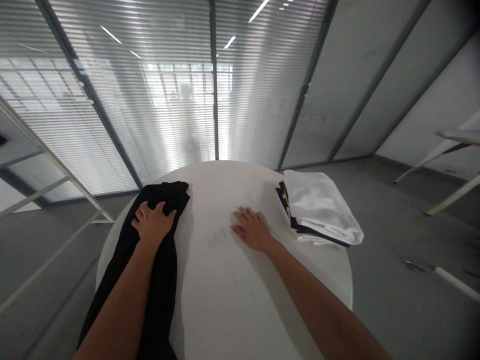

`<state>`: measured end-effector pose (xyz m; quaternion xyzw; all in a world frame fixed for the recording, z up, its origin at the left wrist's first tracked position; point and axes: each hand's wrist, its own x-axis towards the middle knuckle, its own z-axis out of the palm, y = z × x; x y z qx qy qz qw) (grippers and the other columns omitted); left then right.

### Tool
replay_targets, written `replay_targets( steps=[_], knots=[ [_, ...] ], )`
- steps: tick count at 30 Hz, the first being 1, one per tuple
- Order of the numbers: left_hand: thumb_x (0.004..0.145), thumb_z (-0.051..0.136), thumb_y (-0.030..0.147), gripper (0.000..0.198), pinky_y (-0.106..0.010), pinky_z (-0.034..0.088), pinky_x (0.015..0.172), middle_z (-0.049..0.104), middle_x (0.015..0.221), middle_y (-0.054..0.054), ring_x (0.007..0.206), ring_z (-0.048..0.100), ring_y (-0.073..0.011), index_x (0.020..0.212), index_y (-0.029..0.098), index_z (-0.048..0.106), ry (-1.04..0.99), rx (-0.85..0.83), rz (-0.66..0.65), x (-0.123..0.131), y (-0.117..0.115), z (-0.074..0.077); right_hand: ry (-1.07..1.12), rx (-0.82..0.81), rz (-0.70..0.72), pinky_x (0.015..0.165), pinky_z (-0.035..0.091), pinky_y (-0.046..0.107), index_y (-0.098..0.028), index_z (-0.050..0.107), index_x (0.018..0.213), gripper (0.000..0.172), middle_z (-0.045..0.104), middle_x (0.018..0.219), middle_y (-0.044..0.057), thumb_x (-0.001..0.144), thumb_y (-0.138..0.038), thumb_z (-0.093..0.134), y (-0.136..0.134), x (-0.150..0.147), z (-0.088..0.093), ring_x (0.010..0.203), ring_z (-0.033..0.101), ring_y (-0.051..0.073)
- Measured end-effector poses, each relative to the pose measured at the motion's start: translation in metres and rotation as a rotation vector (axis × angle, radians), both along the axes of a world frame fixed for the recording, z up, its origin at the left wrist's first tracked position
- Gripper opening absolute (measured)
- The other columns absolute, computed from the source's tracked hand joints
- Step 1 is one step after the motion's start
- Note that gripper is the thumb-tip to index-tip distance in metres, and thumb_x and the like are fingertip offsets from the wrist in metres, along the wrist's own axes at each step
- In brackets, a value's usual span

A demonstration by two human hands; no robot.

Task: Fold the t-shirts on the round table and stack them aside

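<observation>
Office rm w/ grey carpet (390,235) & frosted glass wall w/ slatted blinds (112,100). Round white tabletop (221,172) sits mid-view. Long black fabric piece (165,200) lies along its L side, hanging over near edge. L hand (153,222) rests on it, fingers spread, slightly curled, pressing, not clenched. R hand (253,230) lies flat on bare table, fingers open, gripping nothing, near folded white cloth w/ black-and-yellow edge (318,207). White pc looks folded already; black pc is a long strip, not squared up yet.
</observation>
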<state>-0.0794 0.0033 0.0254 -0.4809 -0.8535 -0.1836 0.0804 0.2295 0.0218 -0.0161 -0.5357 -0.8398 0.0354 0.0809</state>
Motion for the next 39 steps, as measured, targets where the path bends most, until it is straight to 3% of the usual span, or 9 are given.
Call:
replay_targets(
  steps=[5,10,12,14,18,21,26,32,39],
  knots=[
    [0.09,0.045,0.05,0.042,-0.062,0.034,0.099,0.039,0.144,-0.016,0.129,0.038,-0.0398,0.119,0.029,0.068,0.024,0.032,-0.037,-0.002,0.002,-0.004,-0.008,0.009,-0.003,0.114,0.017,0.054,-0.024,0.038,0.147,0.061,0.029,0.157,0.009,0.098,-0.056,0.025,0.002,-0.001,-0.003,0.144,0.023,0.03],
    [0.093,0.043,0.046,0.041,-0.057,0.038,0.102,0.044,0.141,-0.014,0.129,0.042,-0.036,0.116,0.025,0.07,0.016,0.211,-0.128,0.003,0.004,-0.001,-0.005,0.022,0.0,0.113,0.018,0.056,-0.024,0.039,0.147,0.06,0.03,0.157,0.01,0.098,-0.056,0.026,0.001,0.0,-0.004,0.144,0.024,0.031],
    [0.094,0.042,0.043,0.042,-0.047,0.04,0.106,0.049,0.138,-0.013,0.126,0.047,-0.0297,0.115,0.02,0.07,-0.059,0.294,-0.285,0.01,0.004,0.001,0.002,0.027,0.002,0.113,0.019,0.056,-0.024,0.039,0.146,0.06,0.03,0.156,0.01,0.098,-0.056,0.026,0.001,0.0,-0.003,0.144,0.025,0.031],
    [0.094,0.043,0.041,0.041,-0.037,0.042,0.107,0.056,0.13,-0.011,0.12,0.054,-0.023,0.113,0.018,0.07,-0.172,0.32,-0.53,0.025,0.001,0.0,0.01,0.027,0.006,0.113,0.019,0.057,-0.024,0.039,0.146,0.059,0.031,0.156,0.009,0.098,-0.056,0.026,0.0,0.0,-0.002,0.144,0.024,0.032],
    [0.095,0.044,0.039,0.036,-0.031,0.049,0.099,0.065,0.121,-0.007,0.108,0.062,-0.0176,0.111,0.02,0.071,-0.324,0.144,-0.987,0.062,-0.009,-0.006,0.041,0.026,0.002,0.112,0.019,0.057,-0.023,0.038,0.147,0.059,0.033,0.155,0.01,0.097,-0.054,0.03,0.001,-0.001,-0.002,0.143,0.025,0.031],
    [0.097,0.043,0.037,0.035,-0.033,0.048,0.1,0.067,0.117,-0.006,0.108,0.061,-0.0178,0.114,0.02,0.069,-0.281,0.093,-1.105,0.076,-0.012,-0.011,0.099,0.027,-0.014,0.112,0.02,0.057,-0.021,0.037,0.147,0.058,0.038,0.152,0.012,0.097,-0.051,0.034,0.003,-0.001,-0.002,0.142,0.028,0.031],
    [0.095,0.047,0.032,0.029,-0.038,0.048,0.096,0.066,0.114,-0.009,0.105,0.06,-0.0205,0.107,0.019,0.07,-0.145,0.262,-0.943,0.07,-0.007,-0.015,0.23,-0.008,0.022,0.11,0.021,0.059,-0.024,0.043,0.141,0.049,0.05,0.144,0.011,0.097,-0.044,0.039,0.002,0.002,0.001,0.14,0.033,0.033],
    [0.091,0.049,0.029,0.027,-0.039,0.048,0.089,0.066,0.109,-0.009,0.1,0.061,-0.0241,0.105,0.02,0.07,-0.023,0.289,-0.584,0.063,-0.003,-0.011,0.332,-0.018,0.077,0.11,0.02,0.06,-0.027,0.043,0.141,0.049,0.053,0.14,0.009,0.092,-0.028,0.048,0.002,0.004,0.003,0.136,0.041,0.028],
    [0.088,0.046,0.029,0.036,-0.046,0.048,0.086,0.064,0.111,-0.015,0.102,0.061,-0.0312,0.116,0.018,0.065,-0.135,0.255,0.006,-0.002,0.001,0.01,0.272,-0.039,0.141,0.111,0.018,0.059,-0.026,0.049,0.136,0.045,0.053,0.141,0.009,0.091,-0.026,0.045,0.0,0.004,0.001,0.136,0.04,0.025]
  ],
)
